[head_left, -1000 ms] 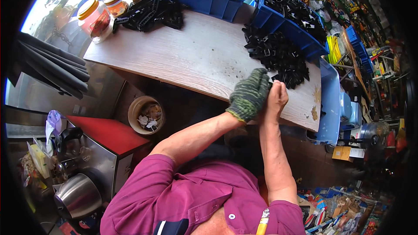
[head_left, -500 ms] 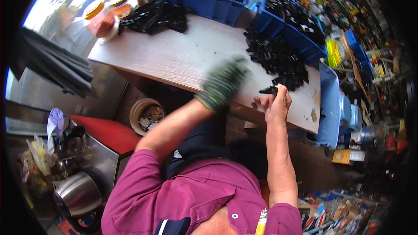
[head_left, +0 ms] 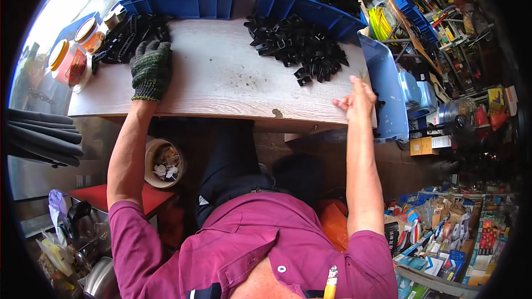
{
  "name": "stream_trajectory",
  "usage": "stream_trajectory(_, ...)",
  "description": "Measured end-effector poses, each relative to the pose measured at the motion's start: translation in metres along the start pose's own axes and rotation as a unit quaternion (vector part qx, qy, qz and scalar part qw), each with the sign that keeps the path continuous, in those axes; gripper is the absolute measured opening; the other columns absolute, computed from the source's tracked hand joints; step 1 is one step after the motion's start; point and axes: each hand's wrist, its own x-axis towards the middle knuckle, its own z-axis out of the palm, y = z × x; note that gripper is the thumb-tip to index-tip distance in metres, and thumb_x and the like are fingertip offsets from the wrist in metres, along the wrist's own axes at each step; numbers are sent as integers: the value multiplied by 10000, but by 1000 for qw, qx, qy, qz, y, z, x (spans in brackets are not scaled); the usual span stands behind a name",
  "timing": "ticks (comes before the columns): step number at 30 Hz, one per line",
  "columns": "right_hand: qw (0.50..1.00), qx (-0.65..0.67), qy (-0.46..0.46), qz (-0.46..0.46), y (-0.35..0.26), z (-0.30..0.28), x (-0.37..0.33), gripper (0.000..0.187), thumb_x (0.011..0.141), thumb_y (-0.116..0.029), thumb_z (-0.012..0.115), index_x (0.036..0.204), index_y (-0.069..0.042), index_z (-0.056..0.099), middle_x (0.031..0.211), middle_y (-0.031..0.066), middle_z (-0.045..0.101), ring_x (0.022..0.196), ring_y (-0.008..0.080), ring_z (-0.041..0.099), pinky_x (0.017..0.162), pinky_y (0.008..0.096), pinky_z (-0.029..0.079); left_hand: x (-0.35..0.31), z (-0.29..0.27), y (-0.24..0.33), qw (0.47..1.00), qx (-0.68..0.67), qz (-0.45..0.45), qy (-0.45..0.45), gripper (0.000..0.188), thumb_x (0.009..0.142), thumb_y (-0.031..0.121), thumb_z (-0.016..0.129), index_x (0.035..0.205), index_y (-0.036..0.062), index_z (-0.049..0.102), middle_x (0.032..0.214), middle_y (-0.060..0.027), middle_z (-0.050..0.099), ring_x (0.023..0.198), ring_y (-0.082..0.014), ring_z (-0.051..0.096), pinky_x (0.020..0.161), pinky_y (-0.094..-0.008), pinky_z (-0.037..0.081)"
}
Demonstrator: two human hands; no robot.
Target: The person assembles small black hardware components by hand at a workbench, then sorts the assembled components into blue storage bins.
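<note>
My left hand (head_left: pixel 151 72), in a dark green knitted glove, reaches over the near edge of a pile of long black plastic parts (head_left: pixel 124 36) at the table's left. Its fingers look stretched forward and touch the pile; the tips blend into the black. My bare right hand (head_left: pixel 359 99) is over the table's right end, fingers apart, with no part visible in it. Just left of it and farther back lies a heap of small black plastic clips (head_left: pixel 296 44). A light blue bin (head_left: pixel 390 97) stands right beside that hand.
Two blue crates of black parts, one at the back left (head_left: pixel 183 3) and one at the back right (head_left: pixel 310 14), line the far side of the table (head_left: pixel 216 77). Jars with orange lids (head_left: pixel 67 62) stand at the left. A waste bucket (head_left: pixel 151 163) sits below the table.
My gloved left hand has moved left from mid-table to the long-part pile. The black piece that was in my right hand is gone from it. The whole view has shifted.
</note>
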Motion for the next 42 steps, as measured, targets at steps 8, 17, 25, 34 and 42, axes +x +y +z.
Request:
stream_trajectory(8,960,-213,-182,-11,8,39,-21,303,806,-186,817,1015,-36,657,604,-12,539,410,59,431,462,272,537,-2,1,9,992,-110,58,-11,261,944,268,603,1154,123,658,1034,-131,687,982,-363,640,856,-459,513)
stream_trajectory(17,887,-387,-245,-66,8,46,-13,232,783,-202,800,985,-98,755,857,48,664,708,112,595,453,258,508,0,-17,9,982,-116,-122,-90,356,942,439,594,932,96,690,956,-158,683,956,-385,625,840,-503,485)
stream_trajectory(25,915,-314,-239,-82,22,36,-4,192,865,-248,762,938,-82,697,624,-61,509,457,38,413,399,225,435,-10,-38,52,989,-100,-18,-109,317,907,410,667,906,94,685,883,-152,670,860,-379,631,772,-502,492)
stream_trajectory(34,963,-106,-246,-17,28,25,-12,182,903,-192,723,938,-31,646,598,-39,526,415,43,443,442,265,522,-27,-14,96,829,-525,-193,2,415,868,25,707,1273,56,622,1107,-135,689,901,-198,688,736,-295,555)
stream_trajectory(42,938,-55,-339,49,29,53,-57,180,903,-184,719,958,-45,621,494,-50,442,404,69,462,477,320,579,-41,-48,180,711,-678,-160,-95,384,910,-40,647,1286,35,624,1164,-67,664,949,-118,632,806,-268,538)
